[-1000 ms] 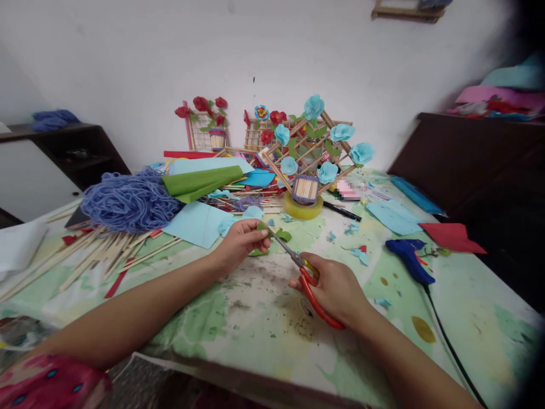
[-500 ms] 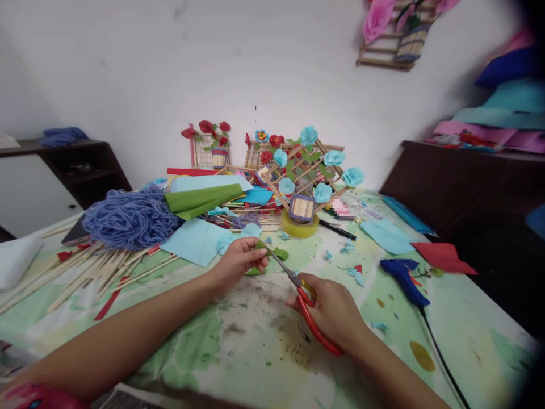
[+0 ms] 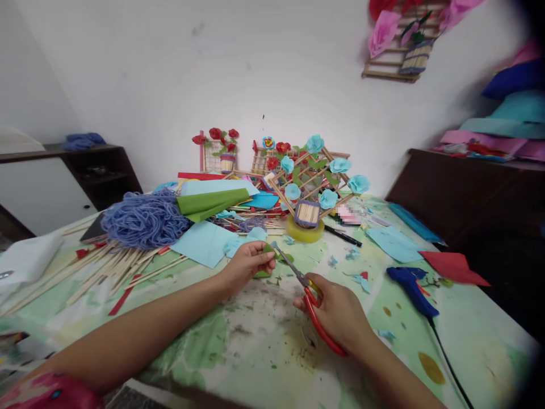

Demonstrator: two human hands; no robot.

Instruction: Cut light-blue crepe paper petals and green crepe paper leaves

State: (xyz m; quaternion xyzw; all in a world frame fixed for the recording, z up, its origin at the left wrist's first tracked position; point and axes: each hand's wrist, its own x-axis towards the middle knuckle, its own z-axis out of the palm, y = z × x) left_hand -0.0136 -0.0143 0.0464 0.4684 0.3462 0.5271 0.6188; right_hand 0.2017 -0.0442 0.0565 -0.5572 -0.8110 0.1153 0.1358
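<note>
My left hand pinches a small piece of green paper between thumb and fingers over the middle of the table. Wrapped round the red and yellow handles of a pair of scissors is my right hand. The blades point up and left, their tips close beside the green piece. Just behind the tips lies another green paper piece. Beyond my hands a stick lattice with blue paper flowers stands by a roll of yellow tape.
Blue yarn lies at left over wooden sticks, near folded green paper and a light blue sheet. At right are a blue glue gun with its cord, red paper and a black pen. Scraps dot the tablecloth.
The view has shifted, so everything sits slightly lower and further right. The scissor tips have come away from the green piece, which stays in my left hand.
</note>
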